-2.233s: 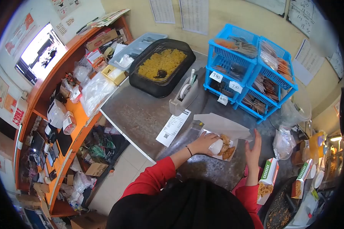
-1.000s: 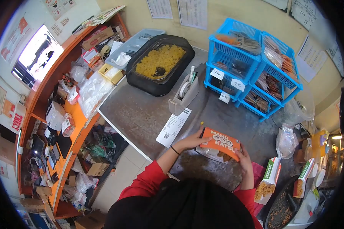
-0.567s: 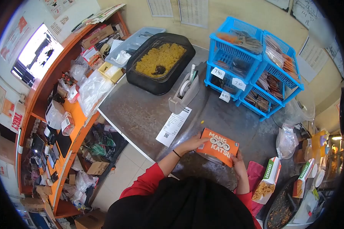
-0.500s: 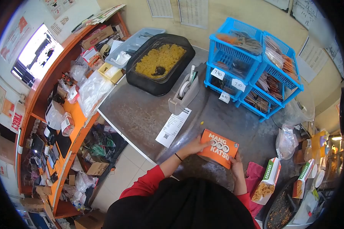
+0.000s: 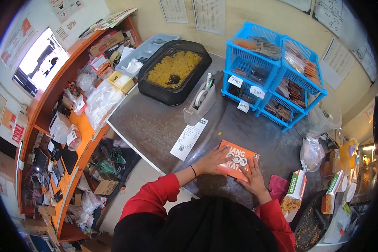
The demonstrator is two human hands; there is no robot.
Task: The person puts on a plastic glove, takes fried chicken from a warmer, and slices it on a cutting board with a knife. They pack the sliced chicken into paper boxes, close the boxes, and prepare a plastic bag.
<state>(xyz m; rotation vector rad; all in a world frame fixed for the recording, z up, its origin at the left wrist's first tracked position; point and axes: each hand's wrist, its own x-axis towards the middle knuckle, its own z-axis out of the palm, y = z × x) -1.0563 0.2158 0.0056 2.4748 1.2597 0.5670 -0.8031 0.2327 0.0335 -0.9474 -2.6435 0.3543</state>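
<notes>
While both hands [image 5: 231, 166] press flat-fingered on the orange box [image 5: 238, 158], a receipt [image 5: 189, 139] and tape dispenser [image 5: 199, 105] sit just beyond.

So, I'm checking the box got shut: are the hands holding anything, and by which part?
Nothing is gripped. Both the left hand and the right hand lie flat, palms down, on the lid of the orange box on the metal counter.

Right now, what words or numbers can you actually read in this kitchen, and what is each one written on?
"ANG" over "KAT", partly covered by both hands: orange box on the metal table.
"7.40": white tag on the blue baskets.
"7.10": second tag on the same baskets.
Third tag: too blurred.
Receipt, wall sheets: print too small to read.
</notes>
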